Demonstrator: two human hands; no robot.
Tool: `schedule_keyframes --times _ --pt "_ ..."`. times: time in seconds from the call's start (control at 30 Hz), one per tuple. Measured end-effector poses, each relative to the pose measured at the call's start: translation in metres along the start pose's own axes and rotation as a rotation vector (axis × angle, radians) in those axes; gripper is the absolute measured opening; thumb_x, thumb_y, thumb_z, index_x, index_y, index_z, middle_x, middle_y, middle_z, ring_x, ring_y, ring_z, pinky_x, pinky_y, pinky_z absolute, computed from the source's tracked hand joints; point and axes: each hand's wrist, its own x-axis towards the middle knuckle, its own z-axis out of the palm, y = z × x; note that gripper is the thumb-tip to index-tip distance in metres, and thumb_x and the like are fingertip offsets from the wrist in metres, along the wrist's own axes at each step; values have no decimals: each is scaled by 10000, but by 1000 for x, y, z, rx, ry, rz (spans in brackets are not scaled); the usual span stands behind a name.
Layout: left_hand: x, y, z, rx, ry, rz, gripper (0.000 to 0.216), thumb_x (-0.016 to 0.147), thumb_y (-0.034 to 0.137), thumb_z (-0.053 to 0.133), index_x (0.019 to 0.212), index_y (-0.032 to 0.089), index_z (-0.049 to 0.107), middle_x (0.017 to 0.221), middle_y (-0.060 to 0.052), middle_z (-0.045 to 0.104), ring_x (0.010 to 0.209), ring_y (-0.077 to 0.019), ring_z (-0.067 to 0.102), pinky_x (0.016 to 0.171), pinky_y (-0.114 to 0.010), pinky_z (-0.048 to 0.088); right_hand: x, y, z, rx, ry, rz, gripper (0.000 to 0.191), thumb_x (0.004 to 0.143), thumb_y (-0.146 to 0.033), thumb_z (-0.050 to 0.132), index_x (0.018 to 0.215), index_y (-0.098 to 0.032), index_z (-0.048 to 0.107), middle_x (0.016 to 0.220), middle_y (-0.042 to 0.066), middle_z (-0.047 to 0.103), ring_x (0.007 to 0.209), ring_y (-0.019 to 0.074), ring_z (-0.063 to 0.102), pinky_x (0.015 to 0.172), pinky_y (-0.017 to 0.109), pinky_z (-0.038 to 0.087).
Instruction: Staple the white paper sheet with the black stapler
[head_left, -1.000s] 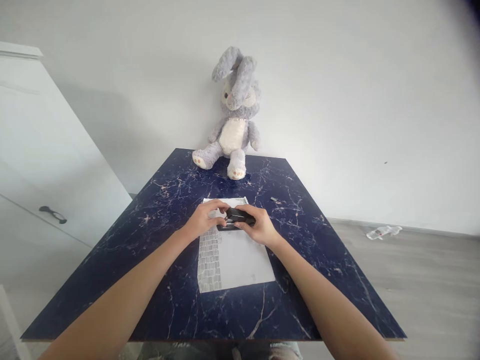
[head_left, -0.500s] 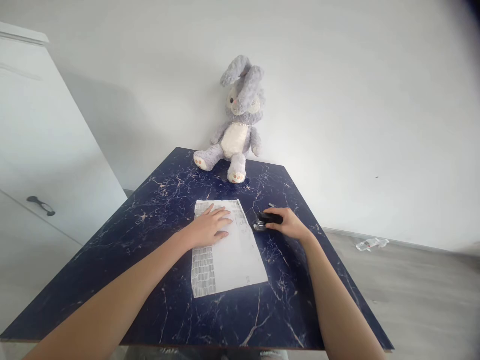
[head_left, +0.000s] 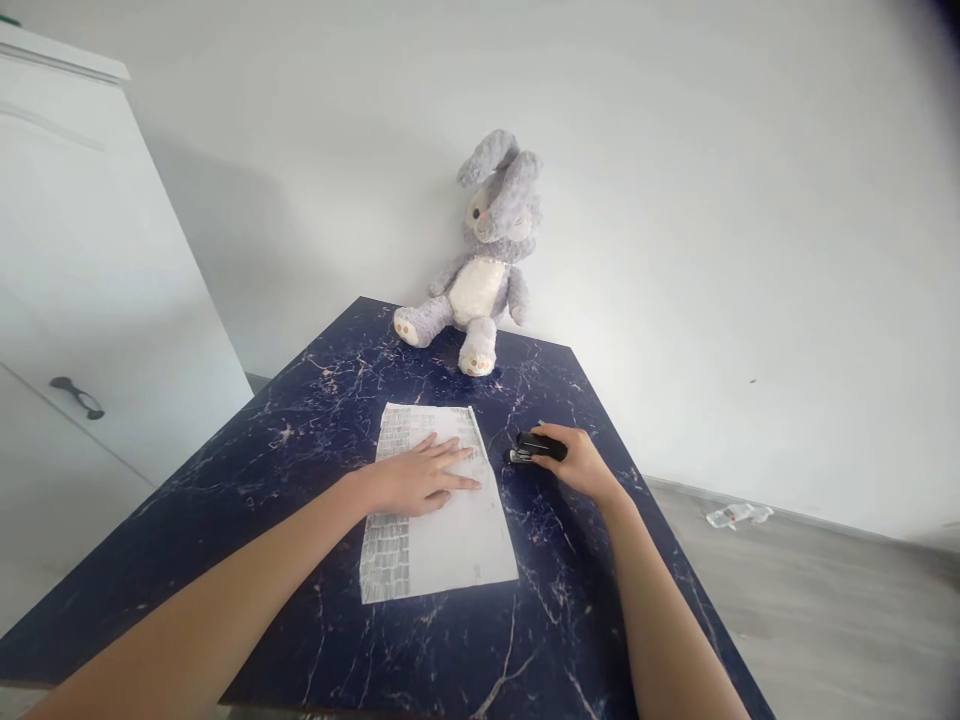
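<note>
A white paper sheet point(head_left: 465, 545) lies on the dark blue marbled table point(head_left: 300, 540), with grey block-like marks along its left side and top. My left hand point(head_left: 424, 478) rests flat on it, fingers spread. To the right of the paper, my right hand point(head_left: 574, 458) grips a black stapler point(head_left: 541, 446) from behind. The stapler's front end points left toward the paper's right edge, with a small gap between them. A small light object shows just behind my right hand, too small to name.
A grey plush rabbit point(head_left: 480, 285) sits at the table's far edge against the wall point(head_left: 712, 200). On the left stands a white cabinet point(head_left: 90, 250) with a dark handle point(head_left: 77, 398). A crumpled clear plastic piece point(head_left: 739, 515) lies on the floor at right.
The paper has shifted slightly left, and my left hand now lies lower on it. My right hand still holds the stapler, a little farther from the paper. The camera view has tilted slightly.
</note>
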Motion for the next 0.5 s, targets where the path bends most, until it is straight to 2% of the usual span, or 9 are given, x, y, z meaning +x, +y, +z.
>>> schedule_keyframes --times 0.1,0.23,0.33,0.43,0.5 --pt "-1 0 0 -3 -22 -31 490 1004 356 478 1474 494 458 1658 58 260 1536 -332 213 1226 -607 158 1 -6 4 29 -52 -23 284 800 -247 754 1082 -220 728 1083 72 748 950 260 707 867 408 552" --pt "3 4 4 -21 -58 -25 496 1013 478 448 1504 516 391 1676 75 196 1554 -328 129 1230 -626 97 5 -34 19 79 -132 -99 255 825 -265 750 1075 -222 725 1000 52 748 895 231 701 836 373 546" --pt "5 7 6 -19 -59 -6 499 1017 496 434 1513 510 377 1680 73 179 1557 -323 110 1232 -633 71 7 -48 27 100 -148 -124 241 827 -240 747 1066 -221 717 981 40 741 875 214 691 814 340 533" --pt "6 9 6 -17 -51 -10 494 1014 492 446 1505 508 395 1679 82 173 1556 -321 111 1239 -619 78 8 -50 29 108 -144 -109 247 814 -221 749 1057 -214 706 983 39 735 875 210 684 808 329 524" --pt "6 10 5 -14 -91 -25 502 1019 489 434 1518 487 383 1690 77 109 1560 -321 70 1241 -612 55 8 -49 31 108 -143 -95 232 805 -214 752 1031 -206 698 970 36 731 867 206 676 798 322 516"
